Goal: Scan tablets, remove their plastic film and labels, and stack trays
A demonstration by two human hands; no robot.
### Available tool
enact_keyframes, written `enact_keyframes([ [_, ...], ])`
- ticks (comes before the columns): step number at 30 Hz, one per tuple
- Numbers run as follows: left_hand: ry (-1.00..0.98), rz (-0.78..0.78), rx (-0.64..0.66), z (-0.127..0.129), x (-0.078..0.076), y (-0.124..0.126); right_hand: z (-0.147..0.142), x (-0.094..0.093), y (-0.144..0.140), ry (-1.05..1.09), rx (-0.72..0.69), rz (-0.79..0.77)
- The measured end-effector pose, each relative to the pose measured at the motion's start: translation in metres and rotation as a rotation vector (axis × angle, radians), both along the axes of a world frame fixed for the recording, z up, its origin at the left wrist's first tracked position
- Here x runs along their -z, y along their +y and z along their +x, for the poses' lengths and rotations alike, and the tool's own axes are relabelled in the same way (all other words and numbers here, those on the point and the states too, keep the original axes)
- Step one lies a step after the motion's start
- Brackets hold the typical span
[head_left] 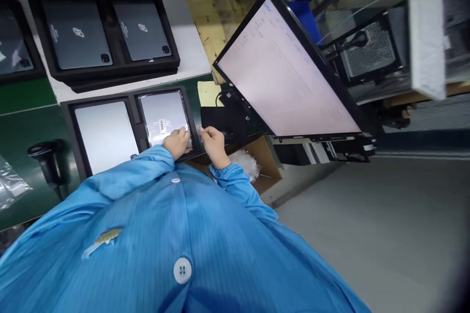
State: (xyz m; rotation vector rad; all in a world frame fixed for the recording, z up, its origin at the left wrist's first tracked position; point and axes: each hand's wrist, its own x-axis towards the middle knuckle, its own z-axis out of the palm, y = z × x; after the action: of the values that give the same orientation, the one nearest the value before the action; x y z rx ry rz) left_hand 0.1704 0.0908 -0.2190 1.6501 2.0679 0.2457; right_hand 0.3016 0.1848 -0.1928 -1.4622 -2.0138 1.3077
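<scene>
My left hand [176, 143] is at the near right corner of a tablet in a clear plastic bag [167, 110], its fingers curled against the bag. That tablet lies in the right compartment of a black foam tray [132, 107] and has a small barcode label. A bare silver tablet [106, 132] fills the left compartment. Just right of the tray, my right hand [215, 145] is closed in a pinch of thumb and forefinger; whatever small thing it may hold is too small to make out.
Behind stands another black tray [113, 66] with two dark tablets. A barcode scanner [47, 161] and plastic bags [11, 183] lie at left. To the right are yellow notes [210, 94], a tilted monitor [286, 73] and a cardboard box [270, 168] with clear plastic in it.
</scene>
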Motion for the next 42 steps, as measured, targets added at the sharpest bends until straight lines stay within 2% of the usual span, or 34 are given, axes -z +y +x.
enact_keyframes([
  [3, -0.179, 0.046, -0.141, -0.001, 0.013, 0.005, 0.002, -0.001, 0.005, 0.034, -0.033, -0.037],
  [6, -0.41, 0.212, -0.497, -0.032, 0.022, -0.026, -0.002, 0.001, 0.013, 0.092, -0.027, -0.112],
  [9, -0.63, 0.5, -0.868, -0.063, 0.016, -0.07, -0.022, 0.007, 0.014, 0.116, -0.055, -0.278],
  [12, -0.778, 0.657, -1.016, -0.075, 0.004, -0.1, -0.056, 0.017, 0.003, 0.079, -0.181, -0.455],
  [14, -0.819, 0.651, -1.033, -0.074, 0.0, -0.106, -0.08, 0.025, -0.007, 0.054, -0.235, -0.524],
  [17, -0.928, 0.579, -1.028, -0.068, 0.006, -0.099, -0.107, 0.037, -0.016, 0.036, -0.228, -0.544],
  [21, -1.151, 0.449, -1.015, -0.064, 0.02, -0.088, -0.12, 0.05, -0.019, 0.018, -0.186, -0.448],
  [24, -1.292, 0.434, -1.055, -0.067, 0.023, -0.092, -0.121, 0.055, -0.021, 0.012, -0.201, -0.42],
  [28, -1.391, 0.446, -1.176, -0.085, 0.018, -0.119, -0.126, 0.057, -0.024, 0.003, -0.258, -0.462],
  [30, -1.394, 0.505, -1.27, -0.104, 0.014, -0.14, -0.129, 0.057, -0.025, -0.006, -0.237, -0.456],
  [32, -1.372, 0.548, -1.307, -0.126, 0.011, -0.159, -0.131, 0.055, -0.028, 0.003, -0.19, -0.431],
  [34, -1.36, 0.54, -1.266, -0.145, 0.007, -0.17, -0.135, 0.052, -0.035, 0.061, -0.147, -0.4],
  [36, -1.401, 0.502, -1.166, -0.153, 0.004, -0.166, -0.14, 0.047, -0.047, 0.141, -0.116, -0.377],
  [42, -1.599, 0.397, -0.81, -0.123, -0.01, -0.119, -0.146, 0.024, -0.08, 0.235, -0.028, -0.366],
])
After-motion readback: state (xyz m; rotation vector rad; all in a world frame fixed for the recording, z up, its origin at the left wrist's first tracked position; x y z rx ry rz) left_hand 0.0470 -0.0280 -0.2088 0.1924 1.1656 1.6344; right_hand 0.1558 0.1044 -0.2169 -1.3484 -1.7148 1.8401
